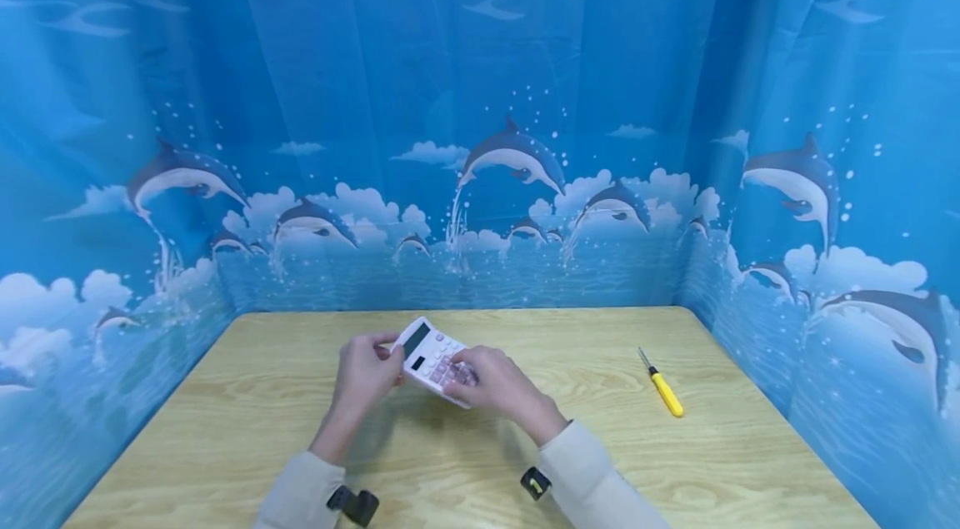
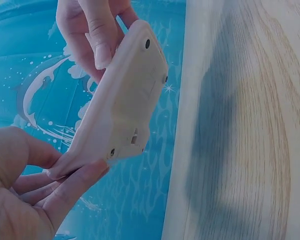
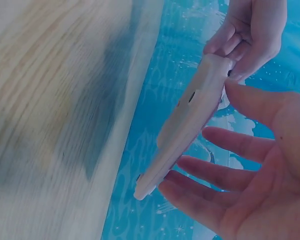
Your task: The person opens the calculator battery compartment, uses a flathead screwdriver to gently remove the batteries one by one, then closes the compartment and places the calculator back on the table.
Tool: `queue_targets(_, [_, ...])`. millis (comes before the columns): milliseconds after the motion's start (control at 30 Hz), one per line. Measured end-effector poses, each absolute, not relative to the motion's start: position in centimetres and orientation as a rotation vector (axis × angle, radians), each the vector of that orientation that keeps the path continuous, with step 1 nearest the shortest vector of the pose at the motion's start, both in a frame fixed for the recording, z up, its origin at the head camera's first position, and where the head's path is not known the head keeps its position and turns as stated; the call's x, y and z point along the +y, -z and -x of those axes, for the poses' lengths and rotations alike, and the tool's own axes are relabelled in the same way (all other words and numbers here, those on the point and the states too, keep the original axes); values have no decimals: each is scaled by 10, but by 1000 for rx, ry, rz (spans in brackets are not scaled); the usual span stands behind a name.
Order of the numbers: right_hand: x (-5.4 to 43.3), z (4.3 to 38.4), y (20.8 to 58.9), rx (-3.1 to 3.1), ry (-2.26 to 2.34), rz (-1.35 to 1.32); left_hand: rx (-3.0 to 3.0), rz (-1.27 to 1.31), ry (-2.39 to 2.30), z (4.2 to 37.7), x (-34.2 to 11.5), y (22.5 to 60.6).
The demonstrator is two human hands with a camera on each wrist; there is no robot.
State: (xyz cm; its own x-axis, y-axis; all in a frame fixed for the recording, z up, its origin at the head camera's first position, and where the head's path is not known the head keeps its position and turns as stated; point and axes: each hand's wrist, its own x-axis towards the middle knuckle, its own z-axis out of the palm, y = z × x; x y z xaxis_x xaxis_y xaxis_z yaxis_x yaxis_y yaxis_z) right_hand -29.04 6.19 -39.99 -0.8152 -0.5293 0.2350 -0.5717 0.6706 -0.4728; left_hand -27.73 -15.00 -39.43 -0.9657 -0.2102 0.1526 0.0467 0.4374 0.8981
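A white calculator (image 1: pixel 424 364) with a dark display and pinkish keys is held tilted above the table. My left hand (image 1: pixel 363 372) pinches its display end between thumb and fingers. The right hand (image 1: pixel 501 383) is at the opposite end, fingertips on the key side. In the right wrist view, that hand's fingers (image 3: pixel 225 172) are spread and fairly straight, touching the calculator's face and edge. Its pale back (image 2: pixel 135 92), with small screws and a little slot, shows in the left wrist view.
On the right of the wooden table (image 1: pixel 255 412) lies a screwdriver (image 1: pixel 663 389) with a yellow handle, its tip pointing away. A blue curtain (image 1: pixel 420 96) printed with dolphins encloses the table's back and sides.
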Motion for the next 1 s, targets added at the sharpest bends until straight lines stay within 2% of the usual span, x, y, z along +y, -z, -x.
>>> queue_targets(500, [50,275,402,-2780,-485,-962,-2459,-117,1526,276,-145,397])
queue_targets(1000, [48,268,402,-2781,-392,-920,-2443,-106,1556,274,-139,400])
